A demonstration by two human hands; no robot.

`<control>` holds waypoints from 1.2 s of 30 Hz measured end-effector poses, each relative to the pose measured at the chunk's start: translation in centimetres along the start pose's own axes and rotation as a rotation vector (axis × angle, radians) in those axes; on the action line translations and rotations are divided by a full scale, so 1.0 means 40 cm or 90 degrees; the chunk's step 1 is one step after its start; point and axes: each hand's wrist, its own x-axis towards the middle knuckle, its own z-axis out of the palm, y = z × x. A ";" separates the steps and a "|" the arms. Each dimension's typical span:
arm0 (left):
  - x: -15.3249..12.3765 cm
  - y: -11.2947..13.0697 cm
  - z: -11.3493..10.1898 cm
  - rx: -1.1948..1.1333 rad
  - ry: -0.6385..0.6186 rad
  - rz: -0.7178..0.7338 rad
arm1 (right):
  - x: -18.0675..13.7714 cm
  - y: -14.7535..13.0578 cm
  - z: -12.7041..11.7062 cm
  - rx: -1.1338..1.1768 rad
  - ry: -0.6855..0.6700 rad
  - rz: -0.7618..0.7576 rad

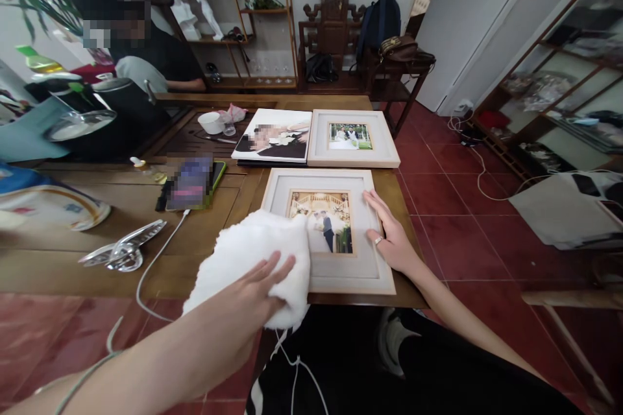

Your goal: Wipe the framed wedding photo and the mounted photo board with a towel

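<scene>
A light wooden picture frame lies flat at the near edge of the wooden table. My left hand presses a fluffy white cloth onto the frame's left half, fingers laid over the cloth. My right hand, with a ring on one finger, rests flat and open on the frame's right border. Behind it lie a second framed photo and an unframed photo print.
A phone with a white cable, a small bottle, a metal object and a plate lie left on the table. Another person sits at the far left. Shelves, a carved chair and a backpack stand behind; red tile floor at right.
</scene>
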 end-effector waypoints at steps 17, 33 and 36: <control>0.299 -0.178 -0.043 0.127 0.079 -0.088 | -0.003 0.009 -0.003 -0.027 -0.037 -0.028; 0.460 -0.055 -0.012 0.130 0.110 0.041 | -0.002 0.017 -0.001 -0.033 -0.019 -0.027; 0.407 -0.021 0.001 0.143 0.098 0.033 | -0.002 0.014 -0.001 -0.025 -0.016 -0.037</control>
